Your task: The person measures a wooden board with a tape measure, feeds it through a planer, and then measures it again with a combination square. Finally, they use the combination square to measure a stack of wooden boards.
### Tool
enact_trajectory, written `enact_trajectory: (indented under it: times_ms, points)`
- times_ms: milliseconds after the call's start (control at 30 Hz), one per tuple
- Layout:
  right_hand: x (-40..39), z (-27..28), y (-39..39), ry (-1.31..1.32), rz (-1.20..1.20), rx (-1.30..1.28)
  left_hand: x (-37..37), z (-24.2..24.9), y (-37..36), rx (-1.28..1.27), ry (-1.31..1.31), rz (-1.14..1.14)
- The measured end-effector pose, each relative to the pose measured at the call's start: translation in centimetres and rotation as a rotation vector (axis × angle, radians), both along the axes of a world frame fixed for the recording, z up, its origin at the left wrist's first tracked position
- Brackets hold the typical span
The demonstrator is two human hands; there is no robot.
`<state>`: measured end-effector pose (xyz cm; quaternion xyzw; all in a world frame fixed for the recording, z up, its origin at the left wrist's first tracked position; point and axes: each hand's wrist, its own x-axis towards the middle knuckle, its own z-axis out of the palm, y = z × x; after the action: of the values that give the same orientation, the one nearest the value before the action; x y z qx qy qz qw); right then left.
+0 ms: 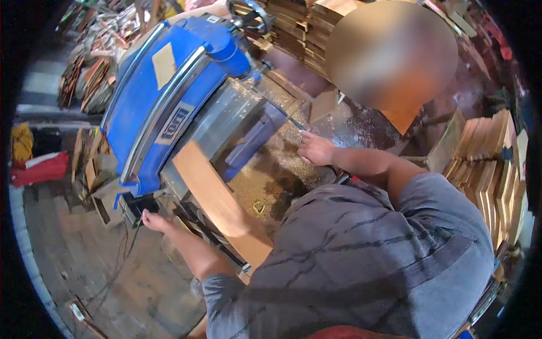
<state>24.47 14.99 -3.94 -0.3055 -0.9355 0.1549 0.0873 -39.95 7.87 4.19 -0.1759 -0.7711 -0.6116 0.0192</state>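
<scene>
One wooden board (pixel 206 186) is set against the blue machine (pixel 138 113), seemingly for support; one dark rod (pixel 292 121) is clamped in the right hand's (pixel 317 151) fingers, presumably for leverage; the left hand (pixel 156 221) is placed at one black box (pixel 136 205), finger closure indeterminable.

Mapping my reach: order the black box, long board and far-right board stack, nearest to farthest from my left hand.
1. Black box, at the left hand
2. Long board, to its right
3. Far-right board stack, past the right arm
</scene>
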Motion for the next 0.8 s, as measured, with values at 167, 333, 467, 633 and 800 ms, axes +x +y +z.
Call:
enact_trajectory:
  times_ms: [167, 333, 467, 633, 800]
  points:
    - [-0.2, -2.1, 0.0, 0.017, 0.001, 0.017, 2.0, 3.6, -1.0, -0.094, -0.269, -0.077]
    - [0.0, -8.2, 0.6, 0.353, 0.005, 0.260, 7.4, 1.5, -6.2, -0.319, -0.043, -0.419]
    - [0.5, -3.5, 0.5, 0.230, 0.099, 0.238, 16.3, -1.1, -12.9, -0.719, 0.002, -0.409]
    - [0.2, -2.9, 0.5, 0.222, 0.060, 0.031, 24.9, -3.7, -25.1, -0.619, 0.112, -0.391]
    - [0.0, 0.8, 0.7, 0.033, 0.125, -0.026, 29.5, -7.4, -41.2, -0.781, -0.330, -0.268]
